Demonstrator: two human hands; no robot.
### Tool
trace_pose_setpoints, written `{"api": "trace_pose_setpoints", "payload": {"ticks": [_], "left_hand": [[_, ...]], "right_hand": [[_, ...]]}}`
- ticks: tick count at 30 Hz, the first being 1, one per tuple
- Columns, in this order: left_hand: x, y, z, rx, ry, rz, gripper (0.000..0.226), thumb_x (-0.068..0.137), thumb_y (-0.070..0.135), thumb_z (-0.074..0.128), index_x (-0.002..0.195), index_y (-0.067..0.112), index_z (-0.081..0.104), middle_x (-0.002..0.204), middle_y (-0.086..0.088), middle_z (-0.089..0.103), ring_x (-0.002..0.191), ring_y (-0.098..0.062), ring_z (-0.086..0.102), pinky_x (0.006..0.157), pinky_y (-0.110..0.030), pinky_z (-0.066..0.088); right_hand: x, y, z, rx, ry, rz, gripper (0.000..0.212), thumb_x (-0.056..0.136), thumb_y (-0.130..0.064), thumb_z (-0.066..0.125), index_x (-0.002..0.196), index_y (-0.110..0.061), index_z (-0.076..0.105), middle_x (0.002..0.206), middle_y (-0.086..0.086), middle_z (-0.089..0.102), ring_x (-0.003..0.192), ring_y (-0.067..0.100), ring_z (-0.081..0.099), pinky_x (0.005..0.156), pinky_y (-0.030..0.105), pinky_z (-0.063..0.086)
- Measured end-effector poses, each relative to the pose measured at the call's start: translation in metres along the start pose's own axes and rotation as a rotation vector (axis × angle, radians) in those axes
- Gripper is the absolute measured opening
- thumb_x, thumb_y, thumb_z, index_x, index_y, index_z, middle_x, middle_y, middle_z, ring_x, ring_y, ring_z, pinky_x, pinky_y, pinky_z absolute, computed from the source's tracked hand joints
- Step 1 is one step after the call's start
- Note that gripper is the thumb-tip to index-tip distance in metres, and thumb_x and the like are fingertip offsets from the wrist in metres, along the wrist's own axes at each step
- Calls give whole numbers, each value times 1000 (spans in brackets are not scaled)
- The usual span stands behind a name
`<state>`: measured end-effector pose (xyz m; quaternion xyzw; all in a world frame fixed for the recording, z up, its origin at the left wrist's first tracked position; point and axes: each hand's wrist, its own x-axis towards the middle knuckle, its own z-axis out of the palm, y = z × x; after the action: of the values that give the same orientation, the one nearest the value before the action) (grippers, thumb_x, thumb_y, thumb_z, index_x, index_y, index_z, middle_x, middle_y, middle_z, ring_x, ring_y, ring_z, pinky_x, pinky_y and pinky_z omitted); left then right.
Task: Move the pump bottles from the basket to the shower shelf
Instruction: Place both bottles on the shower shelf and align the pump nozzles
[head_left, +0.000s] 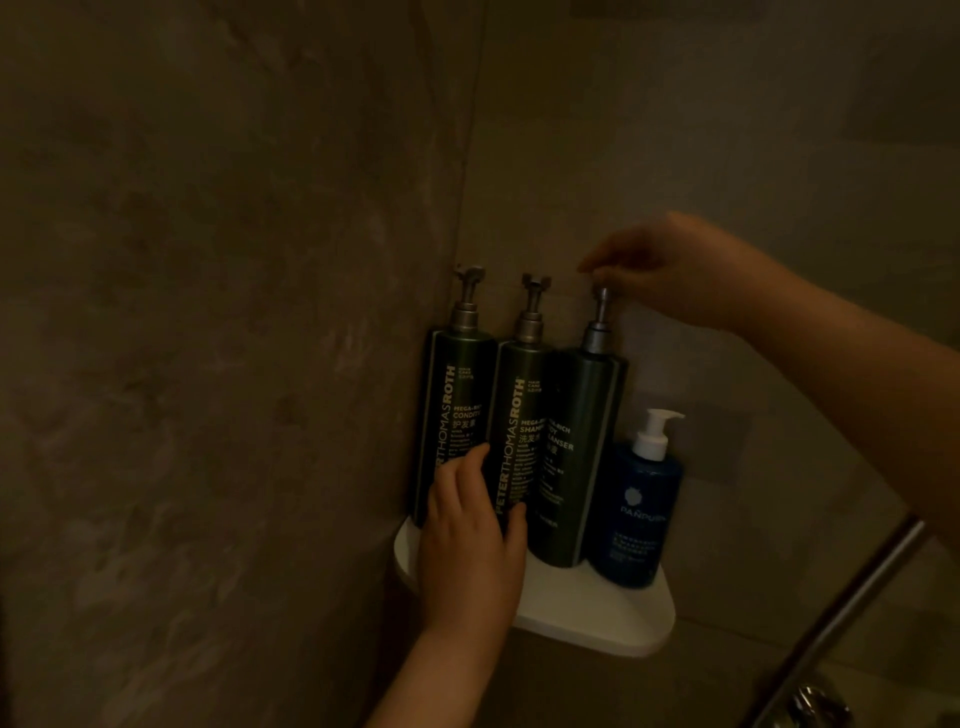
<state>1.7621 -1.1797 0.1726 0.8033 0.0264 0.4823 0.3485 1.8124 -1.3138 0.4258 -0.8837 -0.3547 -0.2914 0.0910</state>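
Three tall dark green pump bottles stand side by side on the white corner shower shelf (597, 618): the conditioner bottle (460, 395) against the left wall, the shampoo bottle (522, 415) in the middle, the cleanser bottle (582, 447) on the right. My left hand (470, 540) rests against the lower fronts of the conditioner and shampoo bottles, fingers spread. My right hand (670, 270) pinches the pump head of the cleanser bottle from above and hides it. No basket is in view.
A shorter blue pump bottle (641, 514) with a white pump stands at the shelf's right end. Dim stone walls meet in the corner behind the bottles. A metal rail (852, 597) slants up at the lower right, with a chrome fitting (810, 701) below it.
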Motion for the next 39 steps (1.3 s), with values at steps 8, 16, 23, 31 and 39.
{"api": "trace_pose_setpoints", "payload": {"ticks": [8,16,23,31,39], "left_hand": [[0,10,-4,-26,-7,34,58,87,33,58,138,24,33,130,4,38,115,-9,42,91,-27,42],[-7,14,-8,-41,-44,54,54,87,41,53,135,26,34,129,7,39,115,-5,39,89,-20,35],[-14,16,-11,-131,-142,47,63,80,60,45,135,32,29,131,14,34,117,-3,37,94,-26,40],[-21,21,-7,-299,-263,-21,68,76,60,51,135,43,22,127,24,32,117,2,38,95,-29,43],[-26,20,-1,-415,-342,-94,70,76,56,54,134,53,17,132,26,34,119,8,35,94,-18,33]], "right_hand": [[-9,3,0,4,-39,7,21,90,-23,59,109,-24,68,98,2,70,84,10,60,74,24,43],[-16,-2,-9,119,-53,-29,20,88,-19,63,107,-22,70,97,2,71,89,11,64,80,20,46],[-28,-6,-17,208,-76,-57,18,87,-19,64,102,-29,68,94,-10,69,93,7,63,82,14,45],[-41,-11,-24,275,-85,-91,20,87,-22,64,99,-38,66,95,-16,69,90,-6,62,81,6,43],[-45,-11,-28,301,-75,-55,18,92,-28,55,104,-36,66,97,-18,69,86,-13,60,75,-2,41]]}}
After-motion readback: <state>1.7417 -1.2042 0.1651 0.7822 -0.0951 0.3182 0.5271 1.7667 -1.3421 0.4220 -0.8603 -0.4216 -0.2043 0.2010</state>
